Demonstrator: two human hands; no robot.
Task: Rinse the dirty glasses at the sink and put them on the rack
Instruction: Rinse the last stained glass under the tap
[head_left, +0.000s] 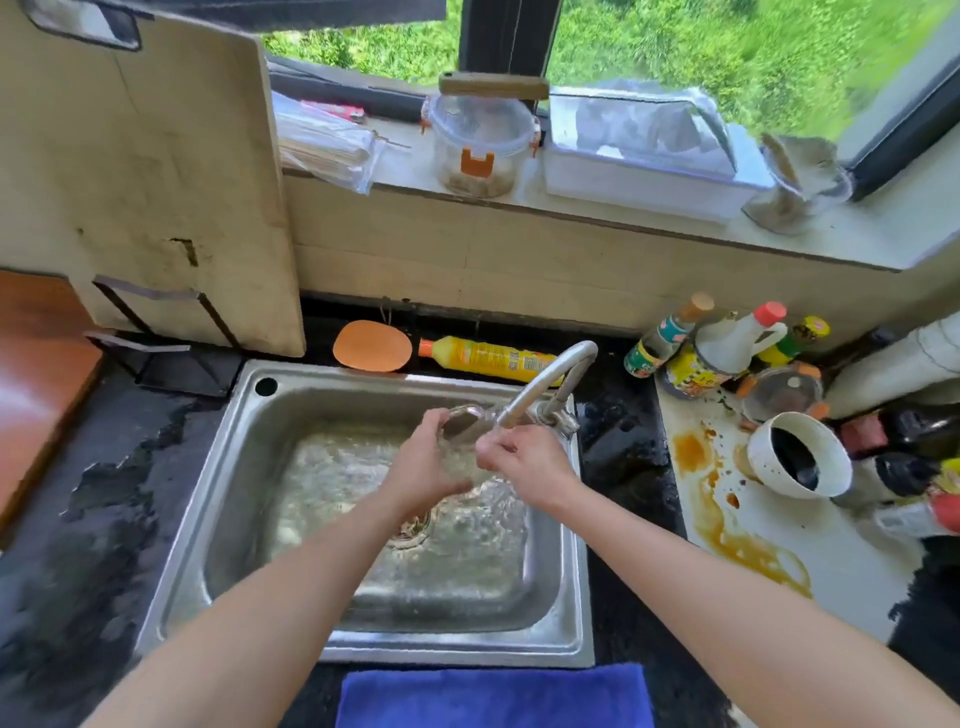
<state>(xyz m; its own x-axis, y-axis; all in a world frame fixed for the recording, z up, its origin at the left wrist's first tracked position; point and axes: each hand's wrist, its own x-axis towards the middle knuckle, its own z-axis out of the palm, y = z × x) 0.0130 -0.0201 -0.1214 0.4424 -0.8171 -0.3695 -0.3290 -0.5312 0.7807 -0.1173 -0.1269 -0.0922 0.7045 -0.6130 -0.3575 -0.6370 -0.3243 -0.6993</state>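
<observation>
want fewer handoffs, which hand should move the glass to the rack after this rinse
Left, probably: the left hand grips the glass, and the black wire rack stands on its side of the sink.

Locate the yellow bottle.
In the head view, the yellow bottle lies on its side behind the sink, between the orange pad and the faucet.

Left hand (425, 467) grips a glass (461, 422) under the faucet (550, 376) — right hand (524, 460) curled just beside
</observation>
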